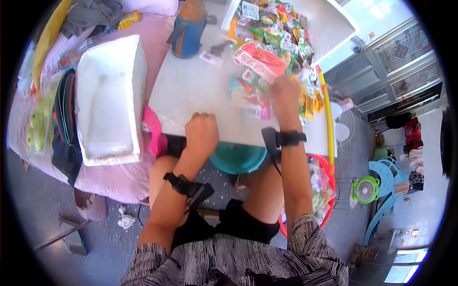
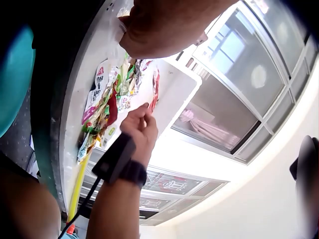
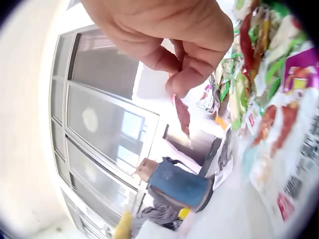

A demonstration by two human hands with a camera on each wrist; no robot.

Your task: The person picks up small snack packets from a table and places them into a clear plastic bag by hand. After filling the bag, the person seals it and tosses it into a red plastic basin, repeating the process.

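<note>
My right hand (image 1: 286, 100) is raised over the far right part of the white table (image 1: 183, 88). Between thumb and fingers it pinches a red-and-white snack packet (image 1: 260, 61), seen nearly edge-on in the right wrist view. Below it, a larger clear-and-pink packet (image 1: 253, 102) lies on the tabletop. A heap of small colourful snack packets (image 1: 286, 35) spreads out beyond and beside this hand. Close to the table's near edge, my left hand (image 1: 201, 132) is curled into a fist, apart from the packets; no held thing shows in it.
A blue jug (image 1: 187, 38) stands at the table's far left. The white foam box (image 1: 112, 105) rests on the pink bed to the left. A yellow pole (image 1: 328, 119) runs along the right edge. Below are a teal basin (image 1: 238, 159) and a red basket (image 1: 329, 193) of packets.
</note>
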